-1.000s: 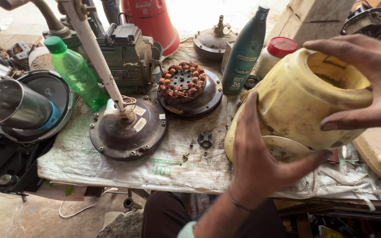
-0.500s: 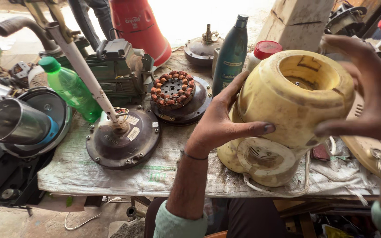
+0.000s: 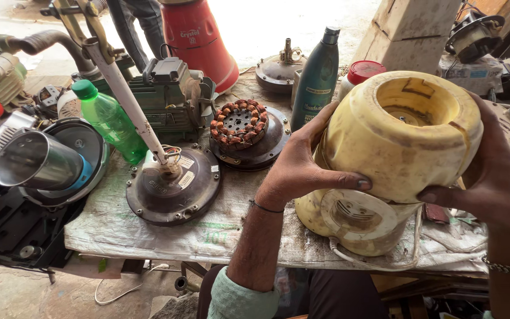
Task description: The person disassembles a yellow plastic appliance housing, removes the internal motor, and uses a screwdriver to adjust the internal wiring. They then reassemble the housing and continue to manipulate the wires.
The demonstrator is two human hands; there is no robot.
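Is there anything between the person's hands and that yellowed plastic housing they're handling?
Nothing visible. The left hand lies flat on the yellowed plastic housing at its left side, and the right hand grips its right side, both in direct contact. The dark green bottle and the copper-wound stator stand behind and to the left, apart from the hands.

That yellowed plastic housing [image 3: 405, 139] clamped between the left hand [image 3: 302, 168] and right hand [image 3: 494, 177] looks matt, grimy and scuffed, with a smoother cream base under the grip. Left of the left hand, the copper windings [image 3: 238, 123] are dull orange on a dark, greasy metal plate. Further left, the round motor cover [image 3: 172, 192] is rough brownish metal, and the green bottle [image 3: 110, 121] is glossy clear plastic. It all sits on coarse woven sacking [image 3: 107, 227], stained and frayed.
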